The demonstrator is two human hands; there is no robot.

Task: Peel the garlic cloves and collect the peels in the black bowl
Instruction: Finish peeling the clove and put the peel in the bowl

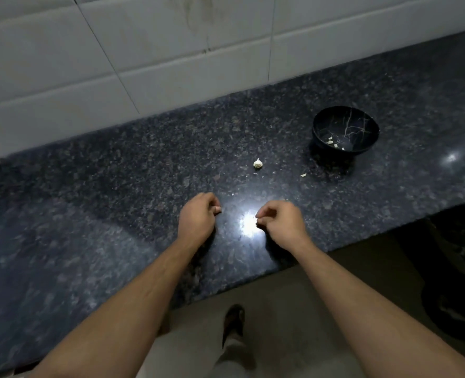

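My left hand hovers low over the dark granite counter with its fingers curled, and a small pinkish garlic clove peeks out at its fingertips. My right hand is a short gap to the right. Its curled fingertips pinch a tiny pale bit of peel beside a bright glare spot. A whole white garlic bulb lies on the counter beyond both hands. The black bowl stands farther right and back, with a few pale peels inside.
A loose peel scrap lies on the counter left of the bowl. A white tiled wall backs the counter. The counter's front edge runs diagonally below my forearms, with the floor and my shoe beneath.
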